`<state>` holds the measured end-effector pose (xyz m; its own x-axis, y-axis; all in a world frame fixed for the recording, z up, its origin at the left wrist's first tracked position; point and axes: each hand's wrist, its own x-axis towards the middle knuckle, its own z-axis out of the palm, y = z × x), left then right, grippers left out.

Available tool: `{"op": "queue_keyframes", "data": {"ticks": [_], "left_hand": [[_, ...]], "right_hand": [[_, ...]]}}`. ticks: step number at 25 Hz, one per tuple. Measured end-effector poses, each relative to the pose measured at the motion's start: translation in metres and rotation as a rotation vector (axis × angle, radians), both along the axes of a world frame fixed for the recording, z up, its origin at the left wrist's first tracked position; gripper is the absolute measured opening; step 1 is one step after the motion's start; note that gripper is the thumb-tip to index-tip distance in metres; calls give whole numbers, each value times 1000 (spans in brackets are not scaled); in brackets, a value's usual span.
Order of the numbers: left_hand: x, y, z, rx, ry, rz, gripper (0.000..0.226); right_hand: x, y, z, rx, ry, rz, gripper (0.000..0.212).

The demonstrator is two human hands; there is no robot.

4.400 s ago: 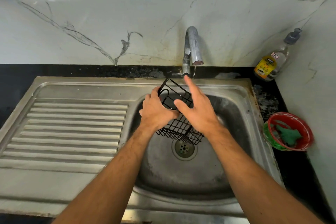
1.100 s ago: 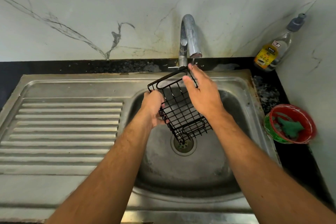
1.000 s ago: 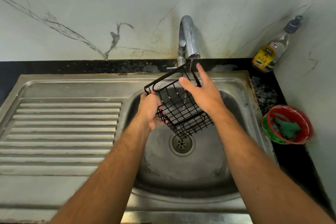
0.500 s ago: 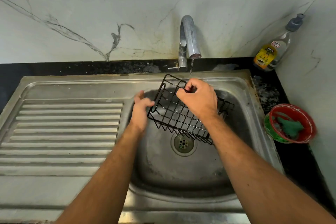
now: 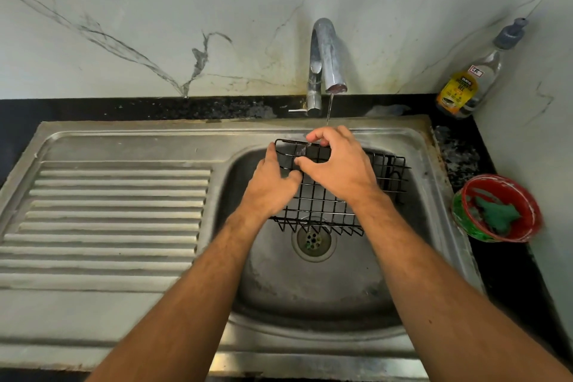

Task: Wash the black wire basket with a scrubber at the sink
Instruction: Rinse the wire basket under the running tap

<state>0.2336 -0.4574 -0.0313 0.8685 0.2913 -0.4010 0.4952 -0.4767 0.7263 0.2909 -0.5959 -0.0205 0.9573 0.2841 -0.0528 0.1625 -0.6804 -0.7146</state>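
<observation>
The black wire basket (image 5: 322,208) is held over the steel sink bowl (image 5: 310,288), lying roughly level above the drain. My left hand (image 5: 269,186) grips its left end. My right hand (image 5: 338,164) curls over its far rim, fingers on the wires, right under a thin stream of water from the tap (image 5: 325,56). The green scrubber (image 5: 496,214) lies in a red bowl (image 5: 527,226) on the counter at the right, away from both hands.
A ribbed steel draining board (image 5: 108,211) fills the left side. A clear dish-gel bottle (image 5: 468,84) with a yellow label stands in the back right corner. Marble walls close the back and the right side. Black counter edges surround the sink.
The basket has turned from steeply tilted to lying nearly flat over the drain. My left hand has shifted onto its left end, and my right hand has curled over the far rim under the stream.
</observation>
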Motion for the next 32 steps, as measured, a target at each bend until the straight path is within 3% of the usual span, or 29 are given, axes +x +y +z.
{"op": "queue_keyframes", "data": {"ticks": [2, 5, 7, 12, 15, 17, 23, 26, 32], "left_hand": [[1, -7, -3, -5, -35, 98, 76], [6, -6, 3, -25, -34, 265, 52], [8, 2, 6, -66, -5, 343, 51], [5, 11, 12, -156, -94, 400, 78], [-1, 13, 9, -207, -238, 368, 83], [-7, 22, 4, -205, -307, 349, 85], [-16, 30, -8, -74, -496, 252, 88], [-18, 27, -7, -149, -497, 307, 89], [-14, 26, -13, -307, -331, 496, 89]], "right_hand": [[-4, 6, 5, -140, -35, 34, 43], [-14, 26, 7, -498, -254, 101, 52], [-7, 23, 8, -574, -357, 85, 57], [22, 6, 11, -543, -78, -17, 61], [10, 21, 9, -306, -217, 125, 38], [4, 17, 8, -153, -263, 273, 44], [-1, 16, 9, -249, -250, 551, 61], [13, -5, 0, -321, -313, 479, 58], [16, -40, -29, -368, -188, 1, 75]]}}
